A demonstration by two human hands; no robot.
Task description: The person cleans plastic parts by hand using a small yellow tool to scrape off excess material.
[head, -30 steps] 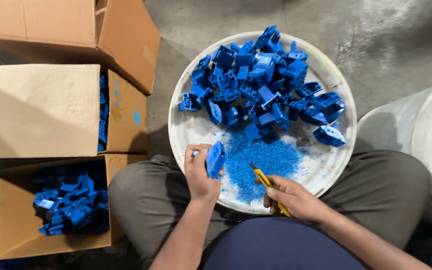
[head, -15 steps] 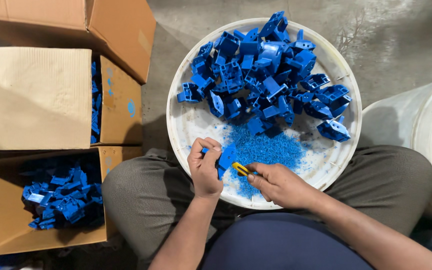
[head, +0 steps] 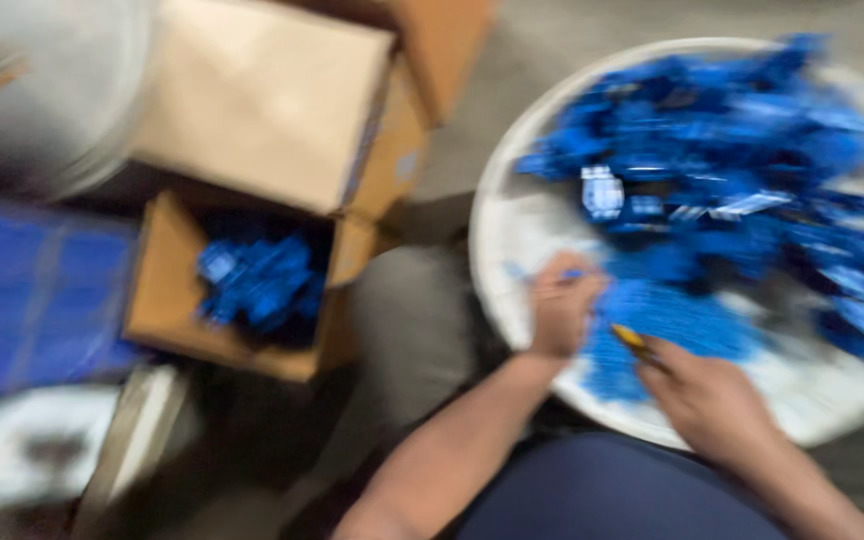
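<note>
Grey concrete floor (head: 552,40) showing between cardboard boxes and a round white tray (head: 497,230), all heavily blurred. Sitting low with the tray resting across the lap. Gripping a small blue plastic part (head: 574,274) in the left hand (head: 560,310), fingers curled shut around it, just above the tray's near edge. Holding a yellow-handled knife (head: 632,338) in the right hand (head: 707,400), fingers closed on the handle, its tip pointing toward the part. Lying under both hands: a patch of blue shavings (head: 652,330). Filling the far half of the tray: a heap of blue parts (head: 732,140). Standing to the left: an open box (head: 167,300) holding more blue parts (head: 257,285).
</note>
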